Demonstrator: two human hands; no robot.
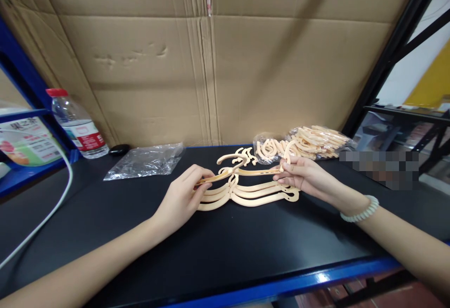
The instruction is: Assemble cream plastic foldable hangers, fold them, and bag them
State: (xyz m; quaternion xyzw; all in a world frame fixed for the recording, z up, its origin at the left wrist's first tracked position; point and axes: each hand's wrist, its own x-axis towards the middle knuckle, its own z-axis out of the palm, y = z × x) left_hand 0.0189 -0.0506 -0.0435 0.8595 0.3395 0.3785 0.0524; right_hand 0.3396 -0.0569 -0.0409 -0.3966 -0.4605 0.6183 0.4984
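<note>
My left hand point(183, 194) pinches the left end of a thin beige hanger-shaped piece point(242, 173), held just above the black tabletop point(225, 247). My right hand point(304, 176) grips the right end of that same piece with its fingers closed. Directly under it lies a small stack of similar beige hanger pieces point(251, 195). Loose beige hook parts point(241, 157) lie just behind the stack.
A clear bag of beige hook parts point(309, 141) sits at the back right. An empty clear plastic bag point(146, 160), a water bottle point(75, 125) and a black puck point(118, 149) are at the back left. A white cable point(52, 205) crosses the left side. Cardboard point(211, 64) lines the back.
</note>
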